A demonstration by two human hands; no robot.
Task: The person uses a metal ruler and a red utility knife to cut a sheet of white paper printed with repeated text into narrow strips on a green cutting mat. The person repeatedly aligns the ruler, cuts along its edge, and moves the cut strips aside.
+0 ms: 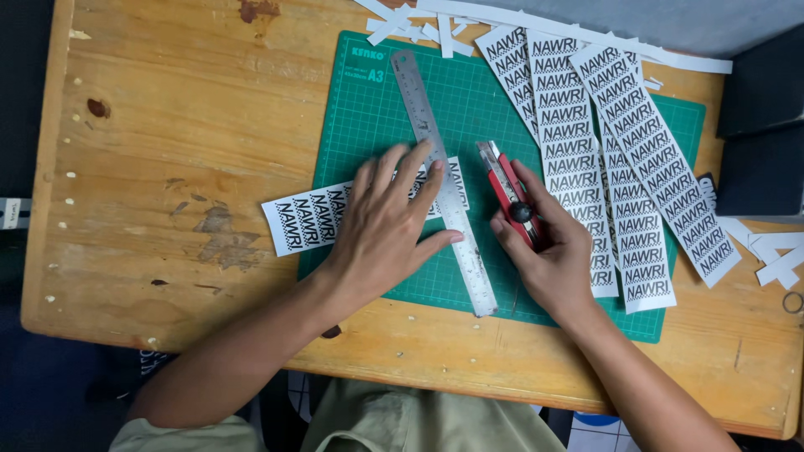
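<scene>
**Grip on a red knife, flat palm on ruler and printed strip**

Grip of the right hand (548, 255) is closed around a red utility knife (511, 197), fingers wrapped about its lower body and the thumb lying along its side; the blade end points up and away from the person, just to the right of the ruler. Left hand (394, 222) holds nothing: it lies flat with fingers spread, pressing on a printed paper strip (306, 219) and with its fingertips on the steel ruler (444, 184).

From the head view, the ruler runs at a slant down a green cutting mat (377, 109), from near the mat's top edge to near its bottom edge, crossing over the right end of the strip. The strip lies roughly crosswise, its left part hanging off the mat onto the wooden worktop (167, 125). To the right of the knife, several longer printed strips (620, 167) lie fanned and overlapping on the mat, reaching past its lower right area. Narrow white paper offcuts (435, 25) are scattered along the mat's top edge, and more offcuts (775, 251) lie at the right edge of the worktop
</scene>
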